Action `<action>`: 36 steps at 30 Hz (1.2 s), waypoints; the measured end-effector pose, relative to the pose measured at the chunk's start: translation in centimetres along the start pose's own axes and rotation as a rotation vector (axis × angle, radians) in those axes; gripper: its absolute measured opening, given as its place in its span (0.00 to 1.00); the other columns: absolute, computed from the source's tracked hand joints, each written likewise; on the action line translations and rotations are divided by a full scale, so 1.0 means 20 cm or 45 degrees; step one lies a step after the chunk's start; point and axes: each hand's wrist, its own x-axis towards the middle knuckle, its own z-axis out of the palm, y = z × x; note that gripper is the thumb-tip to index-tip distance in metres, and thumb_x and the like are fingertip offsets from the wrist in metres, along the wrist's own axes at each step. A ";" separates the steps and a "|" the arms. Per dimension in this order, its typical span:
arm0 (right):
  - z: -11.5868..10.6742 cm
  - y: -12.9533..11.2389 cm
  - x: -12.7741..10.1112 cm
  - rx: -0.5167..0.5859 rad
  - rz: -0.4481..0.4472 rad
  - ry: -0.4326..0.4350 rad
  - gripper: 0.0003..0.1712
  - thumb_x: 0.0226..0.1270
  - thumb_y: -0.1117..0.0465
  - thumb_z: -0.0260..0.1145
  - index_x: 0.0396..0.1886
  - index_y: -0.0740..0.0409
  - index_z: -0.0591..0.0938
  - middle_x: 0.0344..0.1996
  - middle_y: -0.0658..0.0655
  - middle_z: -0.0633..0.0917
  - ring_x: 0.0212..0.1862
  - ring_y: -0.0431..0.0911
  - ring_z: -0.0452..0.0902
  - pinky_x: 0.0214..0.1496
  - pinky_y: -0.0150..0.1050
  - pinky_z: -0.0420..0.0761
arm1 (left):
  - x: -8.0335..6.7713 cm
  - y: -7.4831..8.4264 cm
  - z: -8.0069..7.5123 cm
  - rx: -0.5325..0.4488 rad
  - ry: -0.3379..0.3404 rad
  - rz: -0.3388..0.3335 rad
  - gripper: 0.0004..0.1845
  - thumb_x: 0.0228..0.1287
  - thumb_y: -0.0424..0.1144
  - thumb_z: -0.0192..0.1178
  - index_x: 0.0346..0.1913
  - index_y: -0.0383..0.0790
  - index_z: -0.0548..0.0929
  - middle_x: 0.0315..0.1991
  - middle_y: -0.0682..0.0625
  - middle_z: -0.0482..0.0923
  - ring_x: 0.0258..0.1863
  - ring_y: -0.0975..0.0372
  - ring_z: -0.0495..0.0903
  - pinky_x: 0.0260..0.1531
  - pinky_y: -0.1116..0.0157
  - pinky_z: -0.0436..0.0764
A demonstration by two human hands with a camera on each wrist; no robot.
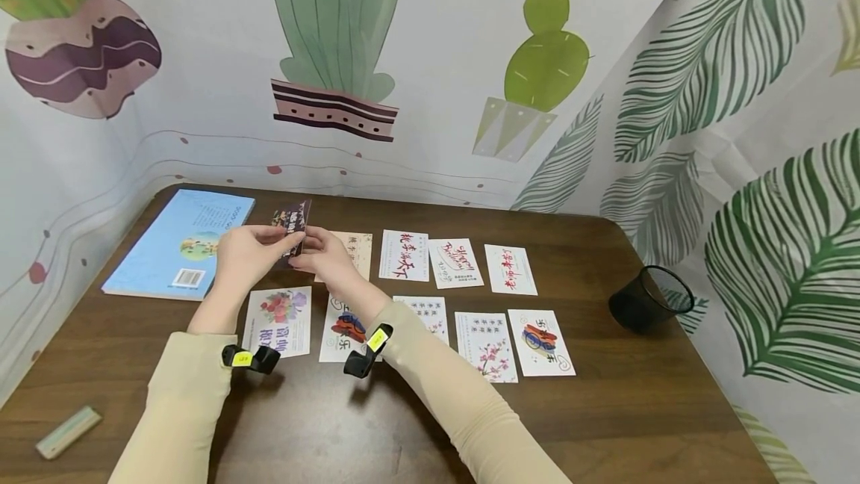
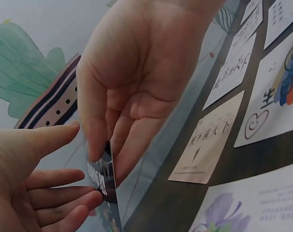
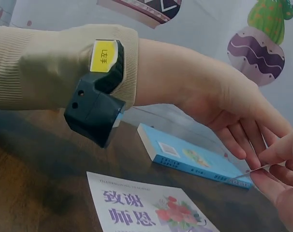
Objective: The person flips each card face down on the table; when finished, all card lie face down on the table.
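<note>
A dark wooden table (image 1: 638,424) stood in a corner hung with cloth printed with cacti and green leaves.

From the head camera, both hands met above the table's far left part and held one dark card (image 1: 293,234) upright between them. The left hand (image 1: 248,254) pinched the card's left edge and the right hand (image 1: 322,254) its right edge, fingers curled round it. A blue book (image 1: 181,243) lay just left of the dark card. Two rows of white cards (image 1: 463,264) lay flat to its right and below it. A black cup (image 1: 648,299) lay tipped over, far right of the card. A pale eraser (image 1: 67,432) sat at the near left edge.

From the left wrist camera, the right hand (image 2: 137,82) pinched the dark card (image 2: 104,181) from above, and the left hand's fingers (image 2: 54,200) touched its lower edge.

From the right wrist camera, the card showed only as a thin edge (image 3: 256,170) between the left hand (image 3: 228,111) and the right hand's fingers (image 3: 277,186). A flower card (image 3: 151,208) lay on the table below, the blue book (image 3: 190,159) beyond it.
</note>
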 end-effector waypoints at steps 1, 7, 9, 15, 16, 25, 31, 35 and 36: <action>0.00 -0.01 0.00 -0.006 -0.008 -0.013 0.36 0.62 0.74 0.64 0.71 0.65 0.65 0.63 0.64 0.76 0.62 0.55 0.76 0.58 0.40 0.81 | 0.00 0.00 0.00 0.003 0.002 0.010 0.29 0.62 0.53 0.65 0.49 0.27 0.85 0.43 0.32 0.85 0.46 0.40 0.83 0.33 0.58 0.83; 0.02 -0.03 -0.02 0.018 -0.048 -0.081 0.34 0.64 0.72 0.64 0.70 0.65 0.67 0.61 0.63 0.77 0.62 0.54 0.77 0.59 0.39 0.80 | 0.00 0.01 -0.02 0.020 0.001 0.025 0.25 0.64 0.49 0.64 0.50 0.27 0.84 0.43 0.31 0.84 0.44 0.40 0.83 0.27 0.68 0.80; 0.02 -0.03 -0.02 0.027 -0.053 -0.089 0.34 0.63 0.73 0.65 0.69 0.64 0.68 0.60 0.62 0.78 0.60 0.53 0.78 0.58 0.38 0.81 | -0.01 0.02 -0.03 0.005 -0.005 0.012 0.24 0.65 0.48 0.63 0.50 0.27 0.84 0.45 0.31 0.84 0.45 0.40 0.83 0.27 0.71 0.78; 0.02 -0.04 -0.01 0.026 -0.048 -0.115 0.35 0.61 0.72 0.67 0.68 0.62 0.69 0.58 0.58 0.80 0.59 0.52 0.80 0.57 0.34 0.81 | -0.01 0.04 -0.07 -0.079 0.010 -0.010 0.23 0.67 0.46 0.61 0.50 0.26 0.84 0.45 0.30 0.84 0.41 0.44 0.83 0.23 0.80 0.73; 0.02 -0.04 -0.01 0.030 -0.047 -0.121 0.35 0.61 0.72 0.67 0.68 0.62 0.69 0.58 0.58 0.80 0.59 0.51 0.80 0.57 0.34 0.80 | -0.02 0.04 -0.07 -0.080 0.021 -0.009 0.22 0.67 0.46 0.62 0.49 0.26 0.85 0.44 0.30 0.84 0.39 0.46 0.83 0.22 0.79 0.73; -0.01 -0.01 0.02 0.002 -0.071 -0.097 0.31 0.64 0.69 0.66 0.67 0.63 0.71 0.60 0.60 0.80 0.58 0.48 0.80 0.59 0.32 0.78 | -0.02 0.03 -0.11 -0.182 0.040 -0.153 0.25 0.70 0.48 0.58 0.54 0.26 0.82 0.48 0.29 0.82 0.21 0.84 0.75 0.26 0.85 0.71; -0.06 0.04 0.05 -0.025 -0.039 -0.034 0.30 0.64 0.68 0.66 0.66 0.64 0.72 0.59 0.61 0.81 0.60 0.49 0.78 0.65 0.35 0.74 | 0.00 -0.02 -0.13 -0.200 0.065 -0.256 0.26 0.71 0.49 0.56 0.57 0.28 0.80 0.53 0.29 0.80 0.20 0.86 0.70 0.25 0.85 0.70; -0.08 0.07 0.07 -0.021 -0.006 0.019 0.30 0.63 0.70 0.66 0.66 0.67 0.72 0.58 0.63 0.81 0.59 0.51 0.79 0.63 0.37 0.76 | 0.01 -0.07 -0.13 -0.188 0.052 -0.305 0.27 0.71 0.50 0.55 0.58 0.28 0.80 0.55 0.30 0.79 0.21 0.85 0.70 0.25 0.83 0.71; -0.08 0.07 0.07 -0.017 0.005 0.025 0.30 0.63 0.71 0.65 0.66 0.68 0.71 0.57 0.63 0.81 0.58 0.52 0.80 0.62 0.37 0.77 | 0.02 -0.09 -0.13 -0.183 0.038 -0.317 0.27 0.71 0.50 0.55 0.59 0.29 0.79 0.55 0.30 0.79 0.21 0.84 0.70 0.26 0.83 0.71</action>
